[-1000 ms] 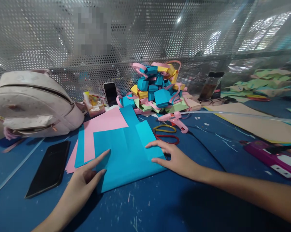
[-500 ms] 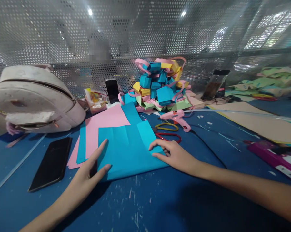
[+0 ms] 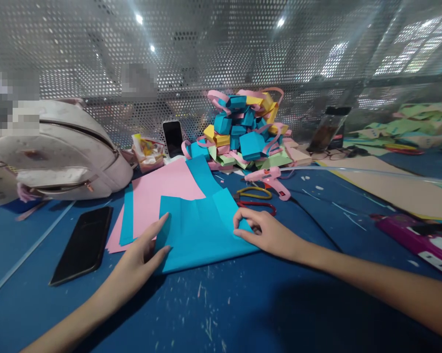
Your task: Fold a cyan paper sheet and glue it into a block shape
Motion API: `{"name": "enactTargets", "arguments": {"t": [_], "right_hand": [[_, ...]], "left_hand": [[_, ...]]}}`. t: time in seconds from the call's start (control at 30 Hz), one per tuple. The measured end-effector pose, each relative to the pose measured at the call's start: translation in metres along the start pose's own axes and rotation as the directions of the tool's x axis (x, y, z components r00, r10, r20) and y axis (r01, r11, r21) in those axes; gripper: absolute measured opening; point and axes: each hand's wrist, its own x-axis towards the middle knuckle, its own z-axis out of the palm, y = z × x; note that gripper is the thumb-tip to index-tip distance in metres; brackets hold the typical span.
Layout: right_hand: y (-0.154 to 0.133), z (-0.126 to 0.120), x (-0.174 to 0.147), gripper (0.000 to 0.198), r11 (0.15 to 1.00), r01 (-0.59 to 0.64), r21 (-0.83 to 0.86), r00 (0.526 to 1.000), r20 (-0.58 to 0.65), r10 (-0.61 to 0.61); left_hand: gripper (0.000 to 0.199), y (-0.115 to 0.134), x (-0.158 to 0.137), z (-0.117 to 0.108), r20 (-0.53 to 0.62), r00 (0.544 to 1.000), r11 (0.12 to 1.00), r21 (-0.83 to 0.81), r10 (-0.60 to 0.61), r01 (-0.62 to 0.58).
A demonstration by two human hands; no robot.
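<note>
A folded sheet of bright blue paper [image 3: 199, 233] lies in front of me, its far edge slightly raised and creased. My left hand [image 3: 143, 252] rests at its left edge, thumb and index finger spread apart on the paper; the other fingers are mostly hidden. At the right edge, the thumb and index finger of my right hand [image 3: 259, 229] pinch the blue paper. Pink sheets [image 3: 164, 184] and more blue paper lie beneath and behind it. Scissors [image 3: 256, 198] with yellow and red handles and a pink hot glue gun [image 3: 268, 180] sit just beyond my right hand.
A black phone [image 3: 82, 245] and a white backpack [image 3: 66, 162] are on the left. A pile of paper boxes [image 3: 243, 130] stands at the back, by another phone [image 3: 172, 138]. Right are a bottle [image 3: 327, 131], beige sheets [image 3: 393, 184] and a purple power strip [image 3: 417, 240].
The blue paper's left and far parts have shifted right and bunched up a little, the far right flap lifting. My right fingers have closed into a pinch. The view has turned slightly left.
</note>
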Motion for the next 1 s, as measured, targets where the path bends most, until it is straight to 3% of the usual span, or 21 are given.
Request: {"name": "enactTargets", "arguments": {"t": [0.23, 0.4, 0.6, 0.73, 0.87, 0.93, 1.0], "right_hand": [[0.002, -0.005, -0.001, 0.010, 0.999, -0.040, -0.015, 0.992, 0.118, 0.041], [-0.005, -0.011, -0.002, 0.010, 0.992, -0.034, -0.120, 0.980, 0.189, 0.056], [-0.009, -0.013, -0.004, 0.006, 0.982, 0.004, -0.191, 0.974, 0.225, 0.040], [-0.006, -0.011, -0.004, 0.009, 0.979, 0.037, -0.198, 0.975, 0.220, 0.007], [-0.005, -0.011, -0.004, 0.012, 0.978, 0.048, -0.202, 0.973, 0.229, 0.000], [-0.005, -0.012, -0.004, 0.014, 0.978, 0.046, -0.203, 0.973, 0.233, 0.003], [-0.005, -0.013, -0.004, 0.016, 0.977, 0.052, -0.206, 0.973, 0.231, -0.003]], "left_hand": [[0.057, -0.005, -0.004, 0.001, 0.010, 1.000, 0.998, 0.059, 0.004, -0.004], [0.058, -0.005, -0.008, 0.002, 0.036, 0.998, 0.985, 0.164, 0.051, -0.056], [0.052, 0.011, -0.013, 0.005, -0.031, 0.973, 0.929, 0.305, 0.229, -0.209], [0.053, 0.020, -0.018, 0.005, -0.011, 0.903, 0.791, 0.487, 0.430, -0.371], [0.055, 0.023, -0.025, 0.006, 0.241, 0.771, 0.579, 0.540, 0.589, -0.611], [0.053, 0.023, -0.026, 0.008, 0.326, 0.740, 0.557, 0.500, 0.588, -0.663], [0.052, 0.021, -0.025, 0.009, 0.337, 0.747, 0.591, 0.462, 0.573, -0.661]]}}
